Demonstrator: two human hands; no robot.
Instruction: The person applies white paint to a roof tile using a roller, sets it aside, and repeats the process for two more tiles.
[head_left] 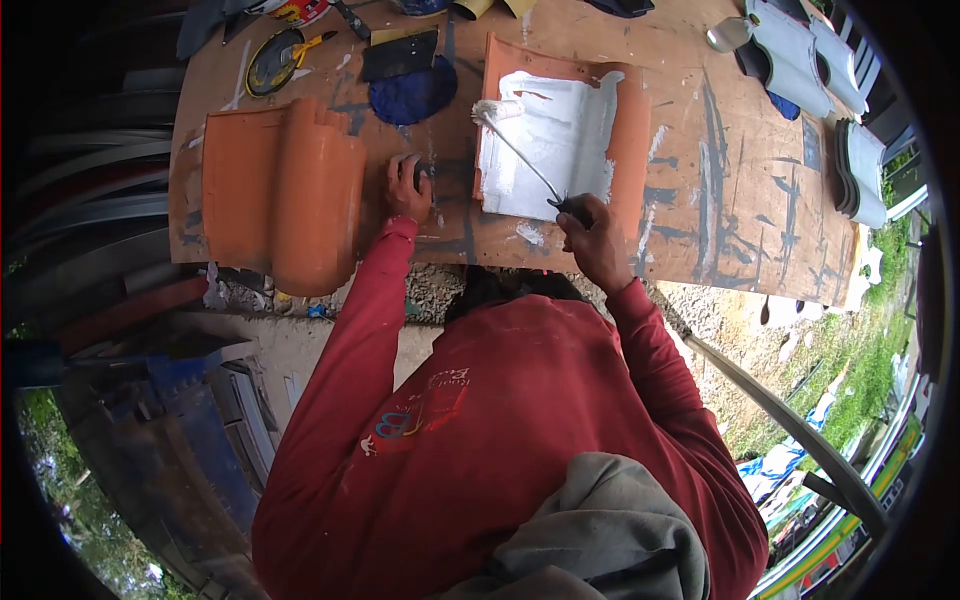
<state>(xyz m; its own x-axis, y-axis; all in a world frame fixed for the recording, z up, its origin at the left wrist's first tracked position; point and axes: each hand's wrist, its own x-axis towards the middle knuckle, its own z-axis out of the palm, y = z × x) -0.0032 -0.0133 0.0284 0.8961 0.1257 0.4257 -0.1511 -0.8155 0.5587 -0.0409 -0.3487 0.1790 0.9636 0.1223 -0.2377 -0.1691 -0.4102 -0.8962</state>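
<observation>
My right hand [594,238] grips the dark handle of a small paint roller [500,110]. The roller's white, paint-coated head rests at the upper left of an orange roof tile [630,150]. White paint [550,140] covers much of that tile, with bare orange at its right side and top. Between the two tiles, my left hand [408,188] lies on the wooden board with bent fingers, close around a small dark thing I cannot make out. Just left of it is an unpainted orange roof tile [310,190], its curved end past the board's near edge.
The board [690,230] carries dark and white paint smears. Behind my left hand lie a blue round lid [412,92], a dark tile piece [400,56] and a paint lid with a yellow-handled brush [275,62]. Grey tiles [790,55] stand at the right. Gravel [430,290] lies below.
</observation>
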